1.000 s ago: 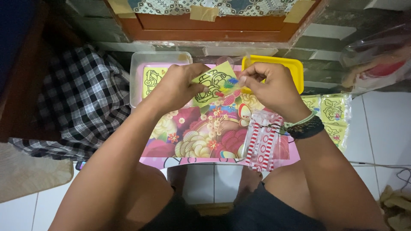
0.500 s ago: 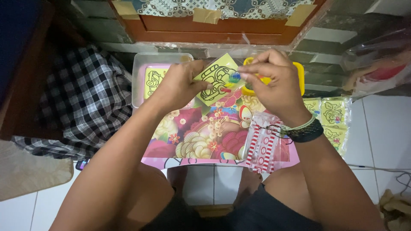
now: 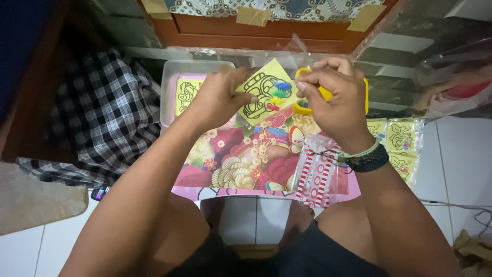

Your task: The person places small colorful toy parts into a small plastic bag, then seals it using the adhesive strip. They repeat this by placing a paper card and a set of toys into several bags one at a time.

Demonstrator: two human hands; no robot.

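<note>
A small yellow card [image 3: 262, 91] with a black-line drawing and a few coloured patches is held tilted above the table. My left hand [image 3: 218, 97] pinches its left edge. My right hand [image 3: 333, 100] is at the card's right edge, fingers pinched together near a clear plastic film [image 3: 300, 48]; what they grip is too small to tell. Under both hands lies a low table with a bright floral top [image 3: 246, 164]. A dark band and bracelet sit on my right wrist.
A clear box [image 3: 171, 77] with another yellow card stands at the back left, a yellow tray [image 3: 365, 91] behind my right hand. Red-striped packets [image 3: 318, 177] lie on the table; bagged yellow cards [image 3: 400, 138] at right. Checked cloth [image 3: 97, 118] left, wooden frame behind.
Both hands lifted the yellow card and carried it further from me, toward the yellow tray. My right hand closed in over the card's right edge.
</note>
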